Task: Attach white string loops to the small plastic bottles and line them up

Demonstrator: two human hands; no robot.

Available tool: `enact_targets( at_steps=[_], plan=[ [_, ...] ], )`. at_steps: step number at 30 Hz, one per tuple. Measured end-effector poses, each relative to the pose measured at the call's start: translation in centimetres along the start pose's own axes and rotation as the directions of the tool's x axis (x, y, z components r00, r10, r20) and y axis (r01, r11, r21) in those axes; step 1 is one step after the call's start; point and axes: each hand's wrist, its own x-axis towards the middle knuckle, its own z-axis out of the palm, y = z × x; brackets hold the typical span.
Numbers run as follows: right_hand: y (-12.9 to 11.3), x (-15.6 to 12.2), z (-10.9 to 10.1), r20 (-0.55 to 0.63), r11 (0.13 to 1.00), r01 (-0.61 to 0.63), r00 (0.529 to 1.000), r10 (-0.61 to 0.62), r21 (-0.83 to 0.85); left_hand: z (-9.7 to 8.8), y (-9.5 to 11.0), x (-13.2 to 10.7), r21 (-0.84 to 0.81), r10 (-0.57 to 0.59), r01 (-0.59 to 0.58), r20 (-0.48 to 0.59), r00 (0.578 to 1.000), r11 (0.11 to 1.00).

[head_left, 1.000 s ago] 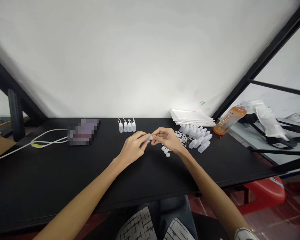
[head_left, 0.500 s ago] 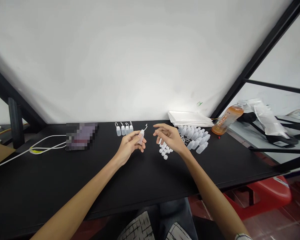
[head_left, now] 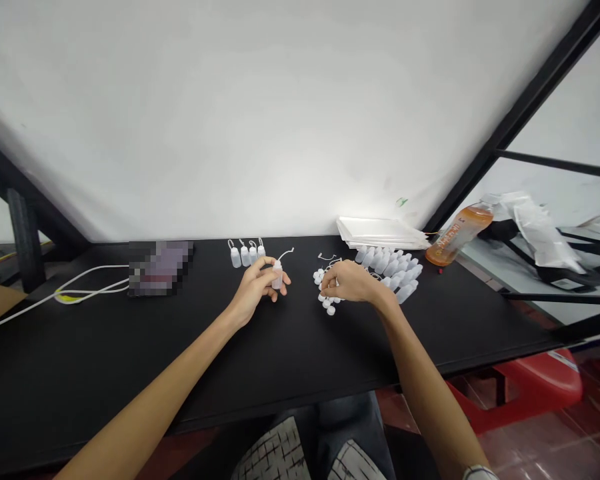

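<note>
My left hand (head_left: 257,285) is closed around a small white squeeze bottle (head_left: 277,275) held upright, with a thin white strap curving off its top. My right hand (head_left: 350,282) is lowered, palm down, onto a cluster of small white caps (head_left: 325,303) on the black table (head_left: 130,353); its fingertips are curled into the pile and what they hold is hidden. Several finished little bottles with loops (head_left: 245,253) stand in a row behind my left hand. A pile of empty white bottles (head_left: 393,268) lies just right of my right hand.
A stack of white sheets (head_left: 380,233) sits at the back right, with an orange drink bottle (head_left: 455,235) beside it. A blurred-out flat object (head_left: 157,267) and white cables (head_left: 75,288) lie to the left. A red stool (head_left: 535,383) stands below the table's right edge.
My hands were together on one bottle, then parted. My left hand kept the bottle and turned it upright; my right hand dropped onto the cap pile.
</note>
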Motion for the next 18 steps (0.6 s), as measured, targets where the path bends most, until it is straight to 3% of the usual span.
enact_targets(
  at_steps=[8, 13, 18],
  plan=[
    [-1.8, 0.8, 1.4, -0.133, 0.995, 0.079, 0.987, -0.086, -0.058, 0.2, -0.1, -0.2, 0.017, 0.024, -0.024, 0.012, 1.0, 1.0],
    [-3.8, 1.0, 2.6, -0.076, 0.979, 0.072, 0.993, -0.088, -0.189, 0.0, -0.2, -0.1, 0.004, 0.021, -0.02, -0.027, 0.999, 1.0],
    [-4.8, 1.0, 3.3, -0.056, 0.963, 0.101, 0.991, -0.118, -0.249, 0.0, -0.2, 0.0, 0.1, 0.001, 0.004, -0.046, 0.999, 0.995]
  ],
)
